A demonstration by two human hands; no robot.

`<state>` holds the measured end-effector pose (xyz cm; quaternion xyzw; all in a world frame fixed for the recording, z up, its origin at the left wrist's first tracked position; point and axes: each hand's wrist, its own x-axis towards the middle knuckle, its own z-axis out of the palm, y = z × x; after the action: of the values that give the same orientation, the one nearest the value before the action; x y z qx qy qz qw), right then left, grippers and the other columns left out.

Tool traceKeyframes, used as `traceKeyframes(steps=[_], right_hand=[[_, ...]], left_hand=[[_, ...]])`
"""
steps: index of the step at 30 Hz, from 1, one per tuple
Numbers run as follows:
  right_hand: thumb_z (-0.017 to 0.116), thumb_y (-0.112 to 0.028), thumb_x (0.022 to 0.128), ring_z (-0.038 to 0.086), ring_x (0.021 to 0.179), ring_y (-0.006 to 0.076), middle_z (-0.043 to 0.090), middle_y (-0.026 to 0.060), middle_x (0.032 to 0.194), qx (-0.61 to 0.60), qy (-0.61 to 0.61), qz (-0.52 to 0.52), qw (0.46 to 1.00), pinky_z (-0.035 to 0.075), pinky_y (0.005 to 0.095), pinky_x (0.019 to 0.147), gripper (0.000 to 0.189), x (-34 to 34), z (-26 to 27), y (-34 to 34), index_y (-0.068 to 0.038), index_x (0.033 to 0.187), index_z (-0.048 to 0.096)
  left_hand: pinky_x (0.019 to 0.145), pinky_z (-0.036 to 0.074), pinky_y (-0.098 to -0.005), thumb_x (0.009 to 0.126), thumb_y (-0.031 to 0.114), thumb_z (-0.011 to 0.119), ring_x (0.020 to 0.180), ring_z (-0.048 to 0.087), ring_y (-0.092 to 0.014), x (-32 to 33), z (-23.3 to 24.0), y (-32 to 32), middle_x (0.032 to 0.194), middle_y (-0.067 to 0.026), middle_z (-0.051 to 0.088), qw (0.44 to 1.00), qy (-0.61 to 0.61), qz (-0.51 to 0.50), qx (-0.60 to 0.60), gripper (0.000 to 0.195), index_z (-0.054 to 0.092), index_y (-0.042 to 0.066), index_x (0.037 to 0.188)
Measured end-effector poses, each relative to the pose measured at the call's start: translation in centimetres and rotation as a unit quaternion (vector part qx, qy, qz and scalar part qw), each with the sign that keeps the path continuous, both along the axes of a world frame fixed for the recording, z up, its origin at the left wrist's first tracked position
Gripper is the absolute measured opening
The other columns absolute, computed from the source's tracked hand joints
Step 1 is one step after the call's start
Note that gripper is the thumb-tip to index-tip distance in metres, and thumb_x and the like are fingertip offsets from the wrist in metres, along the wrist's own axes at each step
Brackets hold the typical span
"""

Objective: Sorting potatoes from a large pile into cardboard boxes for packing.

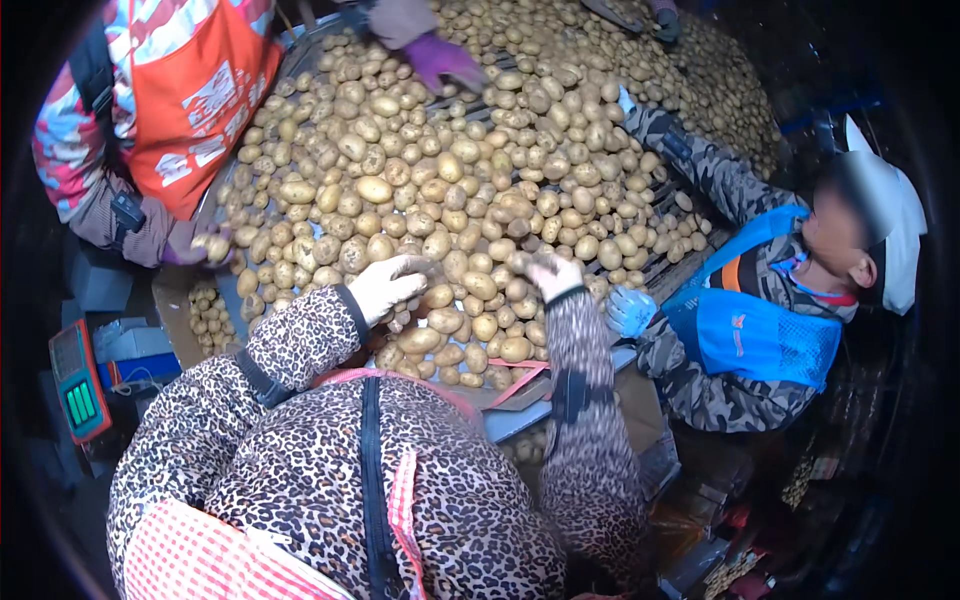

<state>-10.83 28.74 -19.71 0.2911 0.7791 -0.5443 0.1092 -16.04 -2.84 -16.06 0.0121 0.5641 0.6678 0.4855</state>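
A deep spread of potatoes [420, 195] covers the sorting table before me. My left hand [390, 287], in a pale glove, curls low over the near potatoes, fingers pointing right. Small potatoes [401, 313] lie under its palm, and whether it grips any is hidden. Farther right, my right hand [553, 274], gloved too, reaches into the heap with its fingertips bent down to the left. They touch or hover just above the potatoes there; blur and dirt on the glove hide whether one is held. Between both hands lie loose potatoes [478, 285] of mixed sizes.
A person in an orange apron [195, 105] works at left, gloved hand [202, 244] at potatoes. Across the table reaches a purple glove [442, 61]. At right is a person in a blue vest [757, 337]. A scale [79, 382] and a potato-filled cardboard box [174, 319] stand left.
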Motion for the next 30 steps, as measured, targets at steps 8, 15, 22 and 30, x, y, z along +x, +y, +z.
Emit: traceKeyframes(steps=[8, 15, 22, 30], right_hand=[[0.067, -0.035, 0.083, 0.062, 0.07, 0.035, 0.064, 0.021, 0.085, 0.148, 0.256, 0.105, 0.949, 0.05, 0.0447, 0.061, 0.042, 3.7, 5.7, -12.3, -0.003, 0.107, 0.057], [0.054, -0.045, 0.088, 0.063, 0.062, 0.0418, 0.064, 0.0204, 0.072, 0.28, 0.307, 0.131, 0.9, 0.051, 0.0473, 0.058, 0.045, 4.3, 6.4, -14.1, -0.004, 0.106, 0.058], [0.063, -0.023, 0.089, 0.059, 0.097, 0.0263, 0.06, 0.018, 0.112, -0.057, 0.241, 0.014, 0.969, 0.048, 0.0339, 0.088, 0.037, 2.3, 0.6, -10.9, 0.002, 0.115, 0.055], [0.055, -0.047, 0.087, 0.061, 0.107, 0.0357, 0.061, 0.0233, 0.116, 0.313, -0.195, 0.171, 0.914, 0.047, 0.0457, 0.096, 0.06, -1.2, 0.2, -2.6, -0.004, 0.128, 0.048]], left_hand=[[0.038, 0.036, -0.0241, 0.096, 0.039, 0.044, 0.044, 0.046, -0.012, 1.8, 1.8, 2.6, 0.059, -0.0005, 0.051, 0.963, -0.213, 0.022, 0.166, 0.035, 0.061, 0.008, 0.096], [0.048, 0.04, -0.025, 0.097, 0.041, 0.046, 0.056, 0.05, -0.011, 2.8, 3.6, 2.0, 0.072, -0.0022, 0.057, 0.991, -0.076, -0.063, 0.087, 0.039, 0.061, 0.006, 0.1], [0.087, 0.047, -0.0365, 0.089, 0.042, 0.056, 0.096, 0.06, -0.026, 0.6, 3.0, 0.9, 0.105, -0.0175, 0.061, 0.899, 0.382, -0.19, -0.099, 0.06, 0.042, 0.004, 0.134], [0.09, 0.048, -0.0346, 0.088, 0.03, 0.061, 0.101, 0.063, -0.023, -0.6, 1.1, -0.2, 0.108, -0.018, 0.065, 0.93, 0.317, -0.096, -0.158, 0.049, 0.05, 0.007, 0.13]])
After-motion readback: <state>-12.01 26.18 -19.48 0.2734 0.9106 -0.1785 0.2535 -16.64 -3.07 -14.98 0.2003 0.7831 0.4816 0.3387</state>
